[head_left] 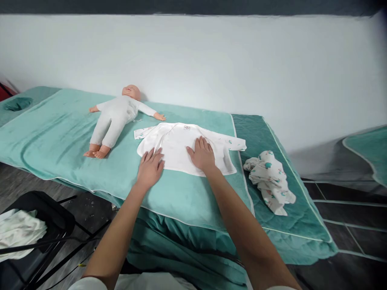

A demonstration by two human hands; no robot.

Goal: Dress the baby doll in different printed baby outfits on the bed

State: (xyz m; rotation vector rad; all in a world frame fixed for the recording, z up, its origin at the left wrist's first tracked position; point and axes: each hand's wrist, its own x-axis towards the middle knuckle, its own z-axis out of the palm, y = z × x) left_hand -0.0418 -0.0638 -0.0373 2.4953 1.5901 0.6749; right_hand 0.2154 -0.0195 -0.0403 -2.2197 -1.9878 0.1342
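Head camera, left to right. At the lower left of the frame a black chair [45, 217] carries a pale crumpled cloth [18, 231]. Above it, a teal towel [60, 137] covers a padded table. A doll [116, 119] in a pale suit lies face up on the towel at upper left of centre, arms spread, head toward the wall [211, 60].

The left hand [150, 169] lies palm down, fingers loosely spread, gripping nothing. Its fingertips touch the lower left edge of a white baby shirt [178, 141], and its palm rests on the towel.

The shirt lies spread flat at frame centre, sleeves out, just beside the doll.

The right hand [202, 155] lies flat and open on the shirt's lower middle, holding nothing.

Right of centre, a crumpled printed garment [269, 181] lies on the darker quilted cover [256, 133], near the shirt's right sleeve but apart from it.

At the right edge, a second teal-covered table [370, 153] shows in part.
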